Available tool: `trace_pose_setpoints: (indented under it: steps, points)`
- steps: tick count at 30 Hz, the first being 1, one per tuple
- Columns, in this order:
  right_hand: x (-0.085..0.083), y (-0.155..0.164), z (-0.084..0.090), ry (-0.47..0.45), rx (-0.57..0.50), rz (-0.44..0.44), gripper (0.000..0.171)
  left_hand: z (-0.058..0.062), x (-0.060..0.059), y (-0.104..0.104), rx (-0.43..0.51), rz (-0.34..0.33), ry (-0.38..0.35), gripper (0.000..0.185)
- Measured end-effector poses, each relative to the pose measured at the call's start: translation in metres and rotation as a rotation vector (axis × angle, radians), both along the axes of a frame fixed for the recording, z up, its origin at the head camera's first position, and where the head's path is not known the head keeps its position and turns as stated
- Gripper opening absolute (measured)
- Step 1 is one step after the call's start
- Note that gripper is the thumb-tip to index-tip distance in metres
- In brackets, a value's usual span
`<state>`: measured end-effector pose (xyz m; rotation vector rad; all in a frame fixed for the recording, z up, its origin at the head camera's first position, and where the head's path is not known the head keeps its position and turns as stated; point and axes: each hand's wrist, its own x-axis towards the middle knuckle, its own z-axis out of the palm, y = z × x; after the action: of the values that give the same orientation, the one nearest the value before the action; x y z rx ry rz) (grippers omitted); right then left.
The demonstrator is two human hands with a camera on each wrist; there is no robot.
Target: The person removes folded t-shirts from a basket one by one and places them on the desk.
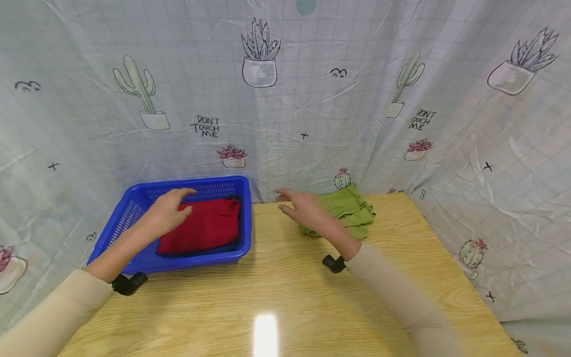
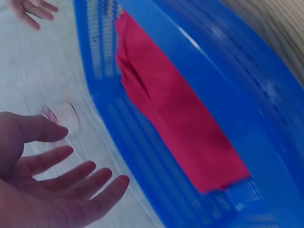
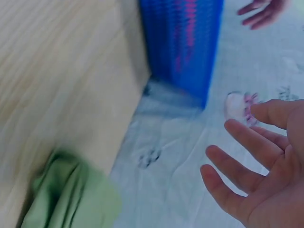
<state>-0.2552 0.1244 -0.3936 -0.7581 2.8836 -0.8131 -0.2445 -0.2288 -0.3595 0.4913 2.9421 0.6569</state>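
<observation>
A folded red cloth [image 1: 205, 225] lies inside the blue plastic basket [image 1: 244, 238] at the left of the table. Over the basket is my left hand [image 1: 167, 213], its fingers loosely spread and holding nothing; the left wrist view shows the same hand [image 2: 61, 185] beside the basket's rim. A green cloth [image 1: 352, 208], folded in layers, rests at the table's back right. My right hand [image 1: 308, 210] hovers by its left side and overlaps it in the head view. In the right wrist view that hand [image 3: 266, 166] has relaxed, parted fingers with nothing between them.
The wooden table [image 1: 285, 277] reaches back to a pale curtain [image 1: 294, 109] printed with cacti and potted plants. This curtain also hangs along the right side. A black wrist camera [image 1: 129, 283] is strapped on the left wrist, another black camera [image 1: 334, 264] on the right.
</observation>
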Motion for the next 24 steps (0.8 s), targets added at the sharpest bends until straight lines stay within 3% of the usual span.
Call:
trace_pose_setpoints:
  steps: [11,17,21,24]
  points:
    - [-0.006,-0.065,0.025,-0.113,-0.163,0.117,0.05,-0.01,-0.016,-0.053,-0.084,-0.01,-0.045,0.058]
    - [-0.015,-0.099,0.027,-0.18,-0.174,0.094,0.049,-0.011,-0.024,-0.069,-0.073,-0.027,-0.064,0.06]
    - [-0.024,-0.116,0.021,-0.313,-0.268,0.055,0.05,-0.009,-0.032,-0.075,-0.031,-0.018,-0.101,0.063]
    - [-0.029,-0.127,0.017,-0.439,-0.359,0.02,0.051,-0.007,-0.038,-0.081,0.06,0.01,-0.172,0.066]
